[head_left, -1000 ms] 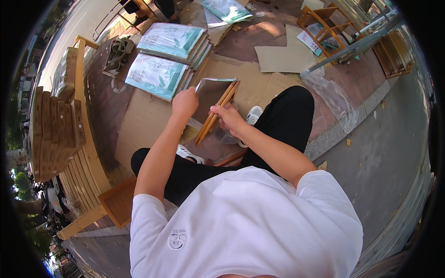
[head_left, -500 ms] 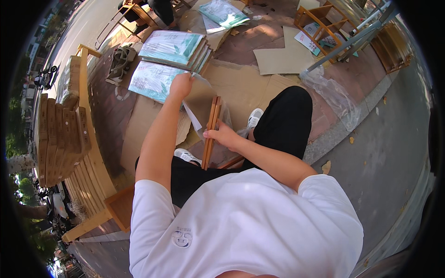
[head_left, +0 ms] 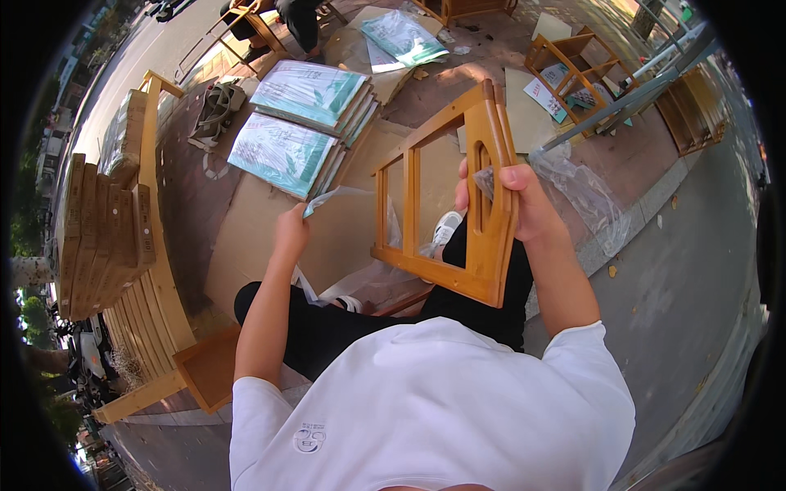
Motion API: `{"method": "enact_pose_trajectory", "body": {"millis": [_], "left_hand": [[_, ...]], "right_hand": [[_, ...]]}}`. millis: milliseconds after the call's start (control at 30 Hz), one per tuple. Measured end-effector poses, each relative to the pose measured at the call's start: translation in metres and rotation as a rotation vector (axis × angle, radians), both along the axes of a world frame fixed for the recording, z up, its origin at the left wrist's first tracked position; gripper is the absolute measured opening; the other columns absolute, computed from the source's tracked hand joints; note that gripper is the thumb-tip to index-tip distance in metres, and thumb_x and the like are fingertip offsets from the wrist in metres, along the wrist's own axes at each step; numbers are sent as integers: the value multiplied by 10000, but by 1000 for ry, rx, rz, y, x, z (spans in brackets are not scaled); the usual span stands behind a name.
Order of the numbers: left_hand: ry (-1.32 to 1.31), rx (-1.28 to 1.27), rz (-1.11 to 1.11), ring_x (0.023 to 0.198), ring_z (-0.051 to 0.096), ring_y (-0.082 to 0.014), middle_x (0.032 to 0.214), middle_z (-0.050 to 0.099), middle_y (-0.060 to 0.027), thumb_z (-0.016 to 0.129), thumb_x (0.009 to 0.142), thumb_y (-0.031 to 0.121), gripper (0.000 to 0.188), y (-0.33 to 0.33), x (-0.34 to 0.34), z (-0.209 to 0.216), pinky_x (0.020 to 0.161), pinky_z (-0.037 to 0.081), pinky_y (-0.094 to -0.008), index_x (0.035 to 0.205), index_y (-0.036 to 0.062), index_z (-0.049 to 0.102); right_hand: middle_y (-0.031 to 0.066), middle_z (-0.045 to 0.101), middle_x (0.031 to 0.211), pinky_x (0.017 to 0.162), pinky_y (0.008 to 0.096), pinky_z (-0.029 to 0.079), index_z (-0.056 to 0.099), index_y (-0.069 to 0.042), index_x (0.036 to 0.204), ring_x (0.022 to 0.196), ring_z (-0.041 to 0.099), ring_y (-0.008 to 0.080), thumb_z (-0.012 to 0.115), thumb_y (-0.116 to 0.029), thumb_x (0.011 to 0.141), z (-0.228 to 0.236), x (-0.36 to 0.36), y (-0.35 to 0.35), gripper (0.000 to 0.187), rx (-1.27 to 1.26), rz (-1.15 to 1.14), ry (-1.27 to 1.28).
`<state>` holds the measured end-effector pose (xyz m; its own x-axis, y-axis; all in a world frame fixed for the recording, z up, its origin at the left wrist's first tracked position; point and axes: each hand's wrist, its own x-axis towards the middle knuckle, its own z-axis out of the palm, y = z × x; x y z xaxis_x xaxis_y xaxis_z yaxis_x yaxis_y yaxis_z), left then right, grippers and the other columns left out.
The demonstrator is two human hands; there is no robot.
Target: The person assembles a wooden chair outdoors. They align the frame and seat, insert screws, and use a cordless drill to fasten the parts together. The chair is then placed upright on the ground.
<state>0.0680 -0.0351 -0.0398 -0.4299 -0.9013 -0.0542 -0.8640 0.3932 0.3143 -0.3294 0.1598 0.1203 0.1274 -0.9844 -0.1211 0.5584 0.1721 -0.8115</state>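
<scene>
At the centre-right of the picture, my right hand (head_left: 536,204) is grasping the paired wooden frames (head_left: 490,270) by their wide slotted rail, thumb pressing the outer edge and fingertips showing past the inner one; that span is probably keeping both pieces together. A small grey packet (head_left: 485,182) is sitting at the slot. Left of centre, my left hand (head_left: 291,233) is pinching clear plastic wrap (head_left: 358,281), seemingly holding it apart from the wood. My left forearm is reaching up from the lower left; my right is slanting up from the lower right, lifting the frames upright.
</scene>
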Motion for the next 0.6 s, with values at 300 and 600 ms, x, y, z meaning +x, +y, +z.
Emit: {"method": "enact_pose_trajectory", "body": {"millis": [300, 600], "left_hand": [[353, -245, -194, 944, 652, -466, 967, 690, -270, 573, 843, 51, 268, -143, -244, 85, 858, 513, -511, 1070, 17, 712], [715, -81, 397, 1131, 623, -472, 1251, 621, -310, 609, 920, 214, 640, -251, -410, 12, 967, 492, -511, 1459, -14, 349]], "right_hand": [[261, 681, 877, 403, 195, 427, 498, 67, 1165, 529, 614, 146, 829, -477, 568, 131, -97, 130, 874, -387, -473, 191], [195, 672, 832, 423, 188, 405, 498, 43, 1167, 520, 546, 114, 840, -493, 533, 125, -153, 202, 898, -136, -867, 425]]}}
